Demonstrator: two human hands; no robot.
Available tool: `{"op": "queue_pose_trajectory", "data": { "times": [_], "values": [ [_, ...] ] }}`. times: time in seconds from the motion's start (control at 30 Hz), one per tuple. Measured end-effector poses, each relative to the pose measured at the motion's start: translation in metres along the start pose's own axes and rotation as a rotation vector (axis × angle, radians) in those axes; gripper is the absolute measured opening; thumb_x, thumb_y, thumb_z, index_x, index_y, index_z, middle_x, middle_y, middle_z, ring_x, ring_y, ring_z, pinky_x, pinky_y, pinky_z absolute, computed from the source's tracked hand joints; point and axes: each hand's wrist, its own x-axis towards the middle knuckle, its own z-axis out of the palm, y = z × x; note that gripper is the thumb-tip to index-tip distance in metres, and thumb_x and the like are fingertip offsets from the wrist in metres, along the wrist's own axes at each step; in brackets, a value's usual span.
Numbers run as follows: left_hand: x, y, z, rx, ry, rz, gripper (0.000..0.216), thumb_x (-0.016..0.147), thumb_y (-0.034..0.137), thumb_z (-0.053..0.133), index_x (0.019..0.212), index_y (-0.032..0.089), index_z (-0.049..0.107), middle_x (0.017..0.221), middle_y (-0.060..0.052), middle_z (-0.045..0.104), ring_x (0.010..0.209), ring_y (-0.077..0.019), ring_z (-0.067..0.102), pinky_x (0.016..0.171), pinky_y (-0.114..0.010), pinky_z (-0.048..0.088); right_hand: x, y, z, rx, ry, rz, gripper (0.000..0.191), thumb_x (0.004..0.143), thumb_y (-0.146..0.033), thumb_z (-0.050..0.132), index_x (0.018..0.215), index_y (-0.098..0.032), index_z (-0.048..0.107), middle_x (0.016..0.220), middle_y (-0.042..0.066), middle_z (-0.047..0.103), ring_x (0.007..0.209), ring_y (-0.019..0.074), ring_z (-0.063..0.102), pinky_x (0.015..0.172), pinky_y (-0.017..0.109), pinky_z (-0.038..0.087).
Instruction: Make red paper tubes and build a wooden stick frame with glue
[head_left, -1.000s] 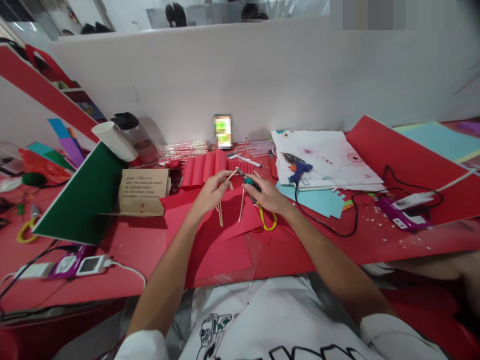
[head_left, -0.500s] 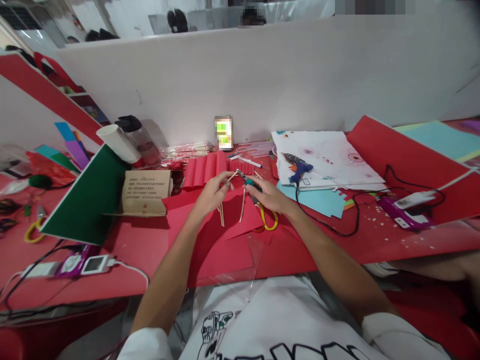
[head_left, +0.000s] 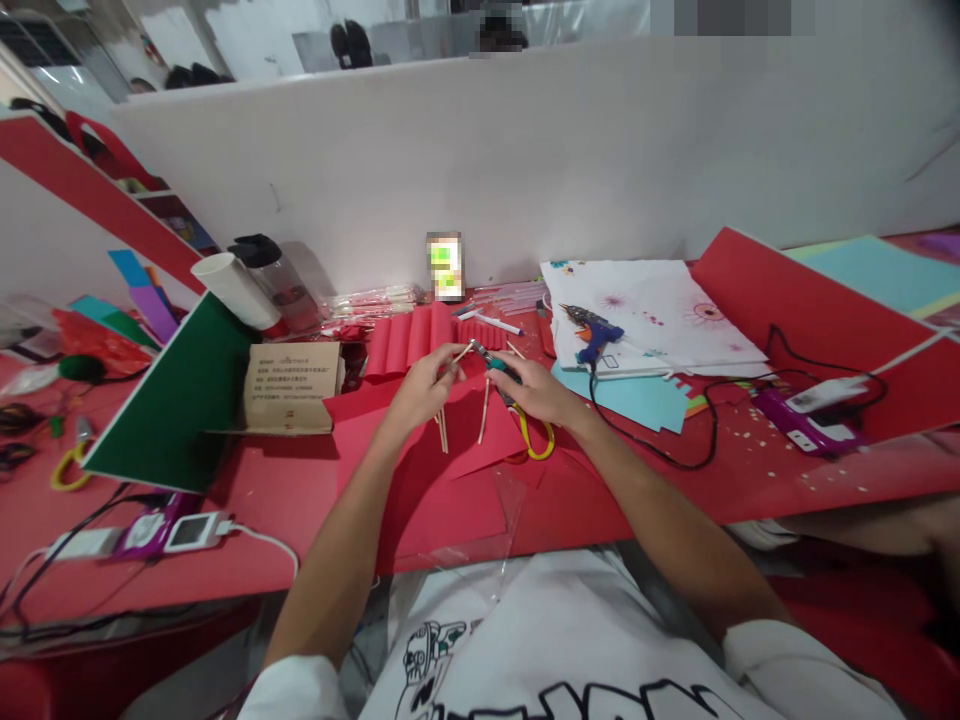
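Note:
My left hand [head_left: 429, 388] pinches a thin wooden stick [head_left: 465, 352] above the red paper sheets. In my right hand [head_left: 541, 385] is a pair of pliers [head_left: 489, 359] with teal-and-dark handles, its jaws at the stick's end. I cannot tell whether the jaws grip the stick. Below my left hand lie a couple of loose sticks [head_left: 442, 432], and another stick [head_left: 484, 410] rests on the paper between the hands. Yellow-handled scissors [head_left: 541, 440] lie under my right hand, their blades hidden. Red corrugated paper [head_left: 409, 340] is just beyond my fingers.
A blue glue gun [head_left: 596, 338] lies on white printed sheets [head_left: 652, 300], its cord trailing right. At left stand a cardboard box [head_left: 291, 388], a leaning green board [head_left: 169, 400] and a bottle [head_left: 274, 275]. A lit phone [head_left: 446, 266] leans against the wall. Purple power strips [head_left: 806, 428] sit on either side.
The view has shifted very slightly. Both hands, the stick and the pliers stay in nearly the same place.

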Motion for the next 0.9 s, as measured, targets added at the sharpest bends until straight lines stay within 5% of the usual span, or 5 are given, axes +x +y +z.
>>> {"op": "queue_pose_trajectory", "data": {
  "times": [0.23,0.47,0.9],
  "values": [
    [0.0,0.002,-0.001,0.036,0.013,-0.021,0.037,0.093,0.015,0.044,0.125,0.019,0.062,0.094,-0.004,0.069,0.09,-0.0197,0.066,0.089,-0.034,0.049,-0.001,-0.006,0.005,-0.107,0.053,-0.026,0.047,0.1,-0.042,0.051,0.141,-0.02,0.059,0.14,0.013,0.066,0.13,0.0282,0.06,0.111,0.046,0.043],
    [-0.002,0.007,0.001,0.16,0.046,-0.032,0.025,0.101,0.034,0.046,0.113,0.02,0.063,0.081,-0.002,0.064,0.073,-0.0183,0.06,0.072,-0.028,0.045,-0.001,-0.009,0.007,-0.199,0.033,-0.036,0.041,0.103,-0.045,0.046,0.129,-0.017,0.061,0.122,0.014,0.071,0.115,0.0276,0.065,0.099,0.04,0.047],
    [-0.001,0.011,0.004,0.297,0.087,-0.033,0.023,0.1,0.028,0.044,0.11,0.021,0.063,0.074,-0.001,0.059,0.064,-0.0172,0.053,0.064,-0.027,0.036,0.0,-0.005,0.011,-0.269,0.024,-0.066,0.038,0.106,-0.044,0.04,0.127,-0.016,0.057,0.117,0.014,0.069,0.107,0.0265,0.065,0.092,0.036,0.046]
  ]
}}
